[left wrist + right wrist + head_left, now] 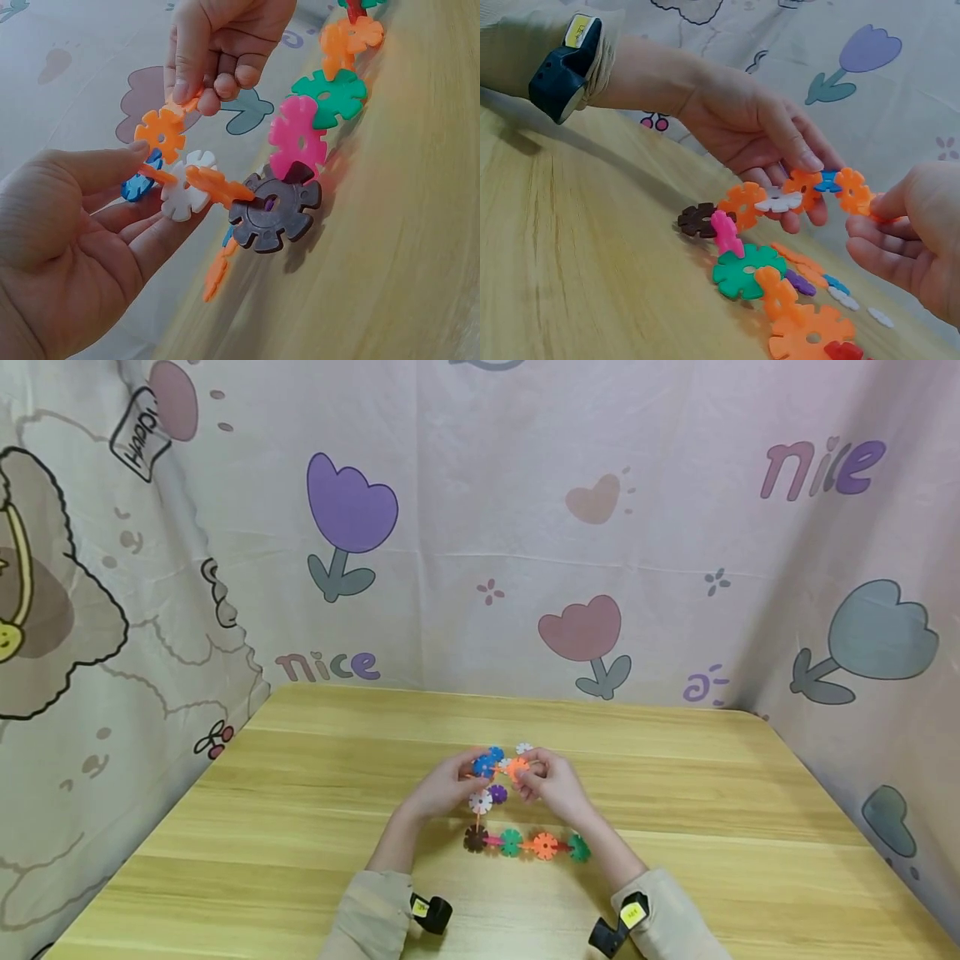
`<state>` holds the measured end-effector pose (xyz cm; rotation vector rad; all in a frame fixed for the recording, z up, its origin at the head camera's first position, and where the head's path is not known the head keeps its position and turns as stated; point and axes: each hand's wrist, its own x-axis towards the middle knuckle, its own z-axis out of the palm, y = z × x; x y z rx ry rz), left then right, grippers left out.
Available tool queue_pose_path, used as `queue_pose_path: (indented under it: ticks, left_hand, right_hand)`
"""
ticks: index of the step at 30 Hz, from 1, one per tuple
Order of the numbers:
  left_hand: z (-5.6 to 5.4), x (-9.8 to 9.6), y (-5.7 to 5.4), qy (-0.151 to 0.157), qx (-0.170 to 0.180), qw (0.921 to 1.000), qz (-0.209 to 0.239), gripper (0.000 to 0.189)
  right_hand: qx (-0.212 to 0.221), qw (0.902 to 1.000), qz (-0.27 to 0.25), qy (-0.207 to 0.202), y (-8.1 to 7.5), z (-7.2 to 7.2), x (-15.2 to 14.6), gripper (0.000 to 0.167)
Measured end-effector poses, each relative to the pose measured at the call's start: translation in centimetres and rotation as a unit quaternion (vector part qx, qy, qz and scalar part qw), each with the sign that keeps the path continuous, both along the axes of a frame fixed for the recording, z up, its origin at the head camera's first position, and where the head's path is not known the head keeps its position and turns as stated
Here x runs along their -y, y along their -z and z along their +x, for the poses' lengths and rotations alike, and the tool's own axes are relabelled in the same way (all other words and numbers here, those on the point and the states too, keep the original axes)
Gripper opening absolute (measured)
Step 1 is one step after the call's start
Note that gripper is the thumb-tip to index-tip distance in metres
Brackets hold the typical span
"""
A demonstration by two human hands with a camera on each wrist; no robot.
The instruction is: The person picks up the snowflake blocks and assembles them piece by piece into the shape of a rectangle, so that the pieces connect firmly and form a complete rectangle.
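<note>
A chain of notched plastic snowflake discs bends in an L, its near arm running from a brown disc (476, 839) through a green disc (512, 842) and an orange disc (545, 846) to another green disc (578, 848). From the brown disc the other arm rises past a white disc (180, 196) into the hands. My left hand (442, 789) pinches this arm near the blue disc (484, 766), thumb on top. At the chain's end, my right hand (558, 785) pinches an orange disc between thumb and fingers. Its fingers partly hide that disc.
Beyond the chain, loose discs lie on the wooden table (300, 827), among them a purple disc (801, 283) and a white disc (881, 318). A printed curtain (450, 485) hangs behind the table. Each sleeve carries a black wrist camera (432, 914).
</note>
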<state>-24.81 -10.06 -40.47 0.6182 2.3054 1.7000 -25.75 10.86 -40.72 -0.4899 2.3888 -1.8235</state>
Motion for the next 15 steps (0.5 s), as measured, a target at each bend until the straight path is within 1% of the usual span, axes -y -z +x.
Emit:
queue_pose_path:
  ticks: [3,5,10,12,15]
  left_hand:
    - [0.1,-0.1,-0.2,-0.003,-0.001,1.0,0.007,0.048]
    - [0.3,-0.2,-0.6,-0.004,0.0,0.9999,0.009,0.046]
    - [1.5,-0.5,-2.5,-0.005,0.002,0.9999,0.01,0.038]
    - [1.8,-0.6,-3.0,-0.005,-0.001,0.9999,0.014,0.037]
    - [2.0,-0.8,-3.1,-0.006,-0.001,0.9997,0.022,0.037]
  right_hand:
    - [-0.005,1.0,-0.003,0.006,0.0,0.2,0.0,0.021]
    - [-0.012,0.9999,-0.004,0.008,-0.1,0.3,0.1,0.02]
    - [-0.022,0.9997,-0.003,0.009,-1.0,0.9,0.3,0.019]
    - [-0.023,0.9997,-0.002,0.008,-1.5,1.3,0.4,0.018]
    - [-0.03,0.9995,0.005,0.008,-1.7,1.6,0.5,0.016]
